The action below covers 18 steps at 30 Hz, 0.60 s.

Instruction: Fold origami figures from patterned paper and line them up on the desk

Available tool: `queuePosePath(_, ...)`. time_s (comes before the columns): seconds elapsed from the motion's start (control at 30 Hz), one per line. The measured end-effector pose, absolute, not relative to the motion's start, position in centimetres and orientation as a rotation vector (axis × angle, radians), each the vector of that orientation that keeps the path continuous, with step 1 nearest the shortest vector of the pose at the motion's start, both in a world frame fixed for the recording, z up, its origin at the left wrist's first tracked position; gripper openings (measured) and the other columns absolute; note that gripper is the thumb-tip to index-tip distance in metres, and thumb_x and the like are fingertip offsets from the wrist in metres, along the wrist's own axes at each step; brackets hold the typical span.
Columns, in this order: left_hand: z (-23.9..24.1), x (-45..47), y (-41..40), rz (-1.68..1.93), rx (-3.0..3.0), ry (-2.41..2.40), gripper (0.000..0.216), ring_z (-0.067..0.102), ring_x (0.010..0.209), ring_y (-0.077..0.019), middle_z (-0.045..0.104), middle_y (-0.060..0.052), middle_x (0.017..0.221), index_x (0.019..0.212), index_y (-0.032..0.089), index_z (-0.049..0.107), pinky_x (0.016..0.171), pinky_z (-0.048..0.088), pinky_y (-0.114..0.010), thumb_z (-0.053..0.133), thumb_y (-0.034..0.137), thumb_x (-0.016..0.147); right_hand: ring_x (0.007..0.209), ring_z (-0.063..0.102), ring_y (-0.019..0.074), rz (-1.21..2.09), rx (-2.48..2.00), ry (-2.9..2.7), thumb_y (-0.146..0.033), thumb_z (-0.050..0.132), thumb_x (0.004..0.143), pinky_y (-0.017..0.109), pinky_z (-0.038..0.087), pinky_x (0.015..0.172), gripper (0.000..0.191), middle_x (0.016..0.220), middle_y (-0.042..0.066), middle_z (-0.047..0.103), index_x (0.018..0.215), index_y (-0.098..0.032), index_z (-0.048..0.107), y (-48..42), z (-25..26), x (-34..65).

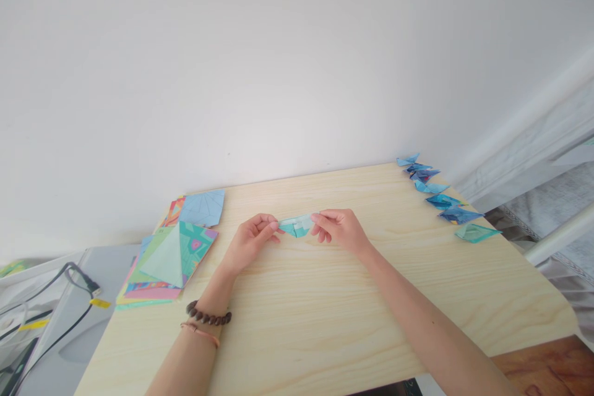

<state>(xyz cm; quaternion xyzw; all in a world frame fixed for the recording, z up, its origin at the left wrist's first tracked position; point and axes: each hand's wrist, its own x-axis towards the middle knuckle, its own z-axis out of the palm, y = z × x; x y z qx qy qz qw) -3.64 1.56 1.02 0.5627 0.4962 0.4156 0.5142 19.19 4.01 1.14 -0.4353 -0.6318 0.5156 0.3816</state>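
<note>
A small folded teal paper piece (pixel 297 226) is stretched between my two hands just above the light wooden table (pixel 325 322). My left hand (pixel 253 238) pinches its left tip, and a bead bracelet sits on that wrist. Pinching the right end is my right hand (pixel 338 229). The paper is narrow and boat-shaped, with a point hanging down in the middle.
A stack of coloured patterned paper sheets (pixel 174 257) lies at the table's left edge. A row of several folded blue and teal paper shapes (pixel 443 201) runs along the far right edge. Cables (pixel 69 288) lie on a grey surface at the left.
</note>
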Motion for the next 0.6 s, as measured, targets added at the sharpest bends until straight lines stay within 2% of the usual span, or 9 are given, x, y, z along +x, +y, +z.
queuePosePath(0.13,0.4,-3.6,1.8,1.048,1.324,1.296,0.028,0.061,0.066,-0.0133,0.066,-0.004,0.077,0.084,0.014,0.061,0.07,0.05,-0.027,0.061,0.041,0.077,0.046,0.055,0.0105,1.337,-1.106,-1.595,-0.046,0.051,0.081,0.021,0.042,0.046,0.04,0.056,0.002,0.064,0.058,-0.017,0.065,3.8,0.9,18.6)
queuePosePath(0.27,0.2,-3.6,2.0,1.111,1.212,1.355,0.031,0.063,0.074,-0.0168,0.069,-0.006,0.08,0.082,0.014,0.064,0.072,0.051,-0.029,0.065,0.043,0.073,0.044,0.054,0.0099,1.342,-1.104,-1.561,-0.049,0.051,0.081,0.021,0.042,0.045,0.043,0.054,0.002,0.062,0.056,-0.016,0.062,4.0,0.2,18.2)
queuePosePath(0.33,0.3,-3.6,2.0,1.112,1.172,1.358,0.032,0.064,0.075,-0.0182,0.07,-0.008,0.079,0.081,0.013,0.066,0.073,0.051,-0.031,0.067,0.043,0.07,0.044,0.053,0.0094,1.384,-1.073,-1.515,-0.051,0.052,0.079,0.021,0.044,0.045,0.04,0.058,0.003,0.064,0.063,-0.016,0.063,4.3,-0.2,18.1)
queuePosePath(0.43,0.4,-3.4,2.0,1.092,1.19,1.356,0.031,0.064,0.069,-0.0175,0.07,-0.007,0.072,0.076,0.013,0.067,0.07,0.052,-0.031,0.069,0.043,0.068,0.042,0.051,0.0103,1.404,-1.068,-1.465,-0.052,0.057,0.075,0.023,0.044,0.043,0.04,0.06,0.002,0.065,0.09,-0.016,0.066,4.7,-0.6,17.9)
queuePosePath(0.6,0.1,-3.0,2.2,1.174,1.165,1.29,0.033,0.065,0.072,-0.0186,0.071,-0.007,0.074,0.075,0.013,0.067,0.074,0.052,-0.033,0.069,0.045,0.068,0.045,0.053,0.0118,1.322,-1.061,-1.503,-0.054,0.053,0.078,0.025,0.045,0.047,0.041,0.061,0.004,0.065,0.081,-0.017,0.07,4.9,-0.6,17.8)
